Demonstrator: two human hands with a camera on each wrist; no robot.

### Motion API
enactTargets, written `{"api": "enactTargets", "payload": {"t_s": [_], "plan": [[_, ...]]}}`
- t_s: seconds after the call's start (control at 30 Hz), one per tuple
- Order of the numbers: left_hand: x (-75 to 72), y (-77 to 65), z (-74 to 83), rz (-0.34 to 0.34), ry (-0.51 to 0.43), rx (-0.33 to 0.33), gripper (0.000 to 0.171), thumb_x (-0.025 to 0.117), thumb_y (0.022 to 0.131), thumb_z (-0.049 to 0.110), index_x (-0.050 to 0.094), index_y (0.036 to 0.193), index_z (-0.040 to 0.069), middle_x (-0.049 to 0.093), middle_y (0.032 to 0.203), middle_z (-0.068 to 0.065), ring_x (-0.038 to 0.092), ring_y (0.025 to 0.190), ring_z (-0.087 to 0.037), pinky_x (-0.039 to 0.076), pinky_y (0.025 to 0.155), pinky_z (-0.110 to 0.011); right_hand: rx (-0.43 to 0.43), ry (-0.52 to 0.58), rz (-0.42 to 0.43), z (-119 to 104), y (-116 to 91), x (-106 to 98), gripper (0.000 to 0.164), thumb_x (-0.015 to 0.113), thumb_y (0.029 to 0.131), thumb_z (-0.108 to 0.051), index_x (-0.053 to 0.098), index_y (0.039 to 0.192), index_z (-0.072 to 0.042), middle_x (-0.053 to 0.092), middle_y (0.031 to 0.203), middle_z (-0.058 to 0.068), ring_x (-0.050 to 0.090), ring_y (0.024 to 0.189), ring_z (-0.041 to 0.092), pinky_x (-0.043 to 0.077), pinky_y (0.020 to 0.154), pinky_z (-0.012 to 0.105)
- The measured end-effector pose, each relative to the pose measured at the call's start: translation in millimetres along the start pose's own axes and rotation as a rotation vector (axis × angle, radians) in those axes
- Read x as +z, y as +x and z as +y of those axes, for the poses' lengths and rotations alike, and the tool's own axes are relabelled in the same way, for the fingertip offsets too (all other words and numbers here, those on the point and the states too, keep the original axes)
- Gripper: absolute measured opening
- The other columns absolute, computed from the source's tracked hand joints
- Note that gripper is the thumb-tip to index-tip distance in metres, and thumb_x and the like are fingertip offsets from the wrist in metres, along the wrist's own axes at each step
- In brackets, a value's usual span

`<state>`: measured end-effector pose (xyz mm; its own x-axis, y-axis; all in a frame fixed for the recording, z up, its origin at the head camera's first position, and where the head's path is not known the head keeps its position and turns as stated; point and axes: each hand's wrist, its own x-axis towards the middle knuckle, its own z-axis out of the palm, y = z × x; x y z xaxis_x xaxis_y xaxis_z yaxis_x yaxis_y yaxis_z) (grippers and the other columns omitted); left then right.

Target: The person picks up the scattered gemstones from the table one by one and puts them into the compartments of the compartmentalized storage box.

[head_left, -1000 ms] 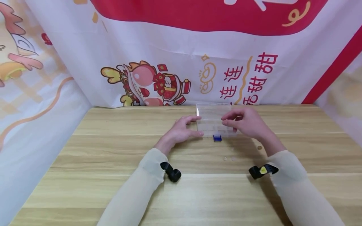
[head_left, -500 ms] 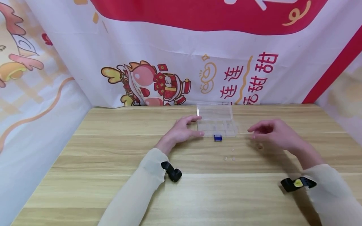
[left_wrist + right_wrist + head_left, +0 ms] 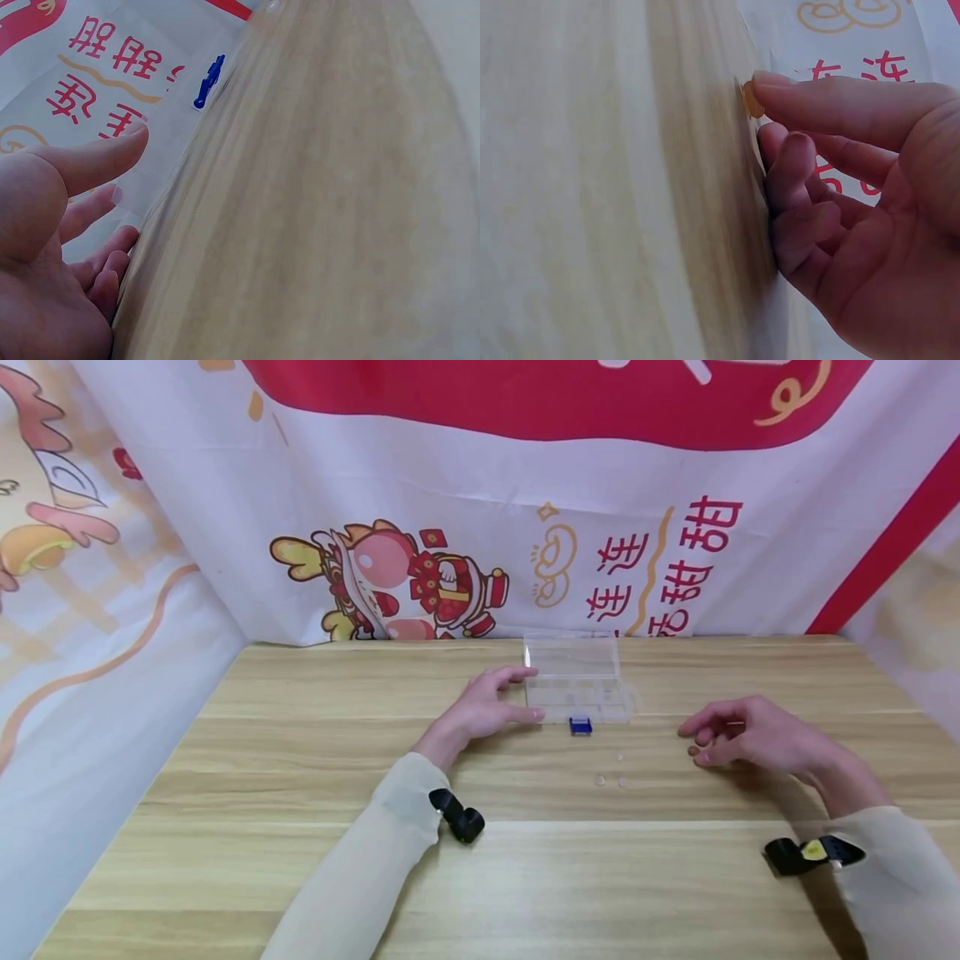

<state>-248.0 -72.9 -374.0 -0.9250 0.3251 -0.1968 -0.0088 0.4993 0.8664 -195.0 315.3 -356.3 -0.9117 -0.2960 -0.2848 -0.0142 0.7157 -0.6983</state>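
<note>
Left hand (image 3: pixel 483 703), fingers spread, rests against the left side of a clear box (image 3: pixel 576 682); right hand (image 3: pixel 757 735), loosely curled, gripping nothing, has its thumb at an amber piece (image 3: pixel 753 100) on the tabletop (image 3: pixel 585 885), best pinched by its rim.

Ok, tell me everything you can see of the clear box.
The clear box looks like transparent plastic, with divided compartments. It lies on the wooden table, its lid raised open at the back, a blue latch at its front edge. The left hand is at its left end, seemingly touching it. Any contents are unclear.
</note>
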Motion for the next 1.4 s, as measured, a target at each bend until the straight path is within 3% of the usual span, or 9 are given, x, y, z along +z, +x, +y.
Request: {"api": "enactTargets", "payload": {"t_s": [0.27, 0.5, 0.93, 1.2, 1.4], "plan": [[-2.2, -0.1, -0.9, 0.027, 0.001, 0.004, 0.07, 0.087, 0.089, 0.03, 0.057, 0.152, 0.035, 0.048, 0.163, 0.001, 0.04, 0.152, -0.029, 0.029, 0.129, -0.057, 0.021, 0.016, -0.02, 2, 4, -3, 0.041, 0.088, 0.087, -0.027, 0.077, 0.122, -0.009, 0.07, 0.102, 0.009, 0.06, 0.091, 0.016, 0.052, 0.076, 0.024], [3.2, 0.5, -0.8, -0.004, -0.003, 0.022, 0.072, 0.087, 0.088, 0.029, 0.056, 0.153, 0.034, 0.047, 0.165, 0.001, 0.038, 0.154, -0.03, 0.027, 0.13, -0.058, 0.066, 0.035, -0.028, 7, -1, -1, 0.041, 0.087, 0.087, -0.026, 0.077, 0.123, -0.008, 0.069, 0.104, 0.009, 0.058, 0.092, 0.018, 0.051, 0.075, 0.024], [2.4, -0.6, -1.5, 0.017, -0.004, 0.013, 0.071, 0.088, 0.087, 0.03, 0.057, 0.151, 0.035, 0.047, 0.164, 0.001, 0.038, 0.153, -0.029, 0.028, 0.13, -0.057, 0.025, -0.003, -0.005, 5, 2, 1, 0.035, 0.087, 0.087, -0.029, 0.08, 0.114, -0.009, 0.071, 0.1, 0.006, 0.057, 0.089, 0.014, 0.049, 0.074, 0.024], [2.7, 0.1, -2.3, 0.02, 0.005, 0.004, 0.071, 0.088, 0.088, 0.031, 0.057, 0.151, 0.036, 0.047, 0.164, 0.002, 0.037, 0.153, -0.029, 0.028, 0.129, -0.057, 0.033, 0.013, 0.026, 1, 0, 4, 0.032, 0.083, 0.092, -0.028, 0.079, 0.117, -0.009, 0.074, 0.102, 0.007, 0.059, 0.082, 0.016, 0.053, 0.068, 0.027], [3.2, 0.0, -1.7, 0.021, -0.007, 0.002, 0.071, 0.088, 0.087, 0.03, 0.058, 0.151, 0.036, 0.048, 0.163, 0.002, 0.038, 0.152, -0.029, 0.028, 0.129, -0.057, 0.067, -0.001, 0.057, -1, 1, 3, 0.033, 0.081, 0.094, -0.032, 0.078, 0.12, -0.011, 0.075, 0.11, 0.007, 0.057, 0.092, 0.016, 0.051, 0.075, 0.026]]}}
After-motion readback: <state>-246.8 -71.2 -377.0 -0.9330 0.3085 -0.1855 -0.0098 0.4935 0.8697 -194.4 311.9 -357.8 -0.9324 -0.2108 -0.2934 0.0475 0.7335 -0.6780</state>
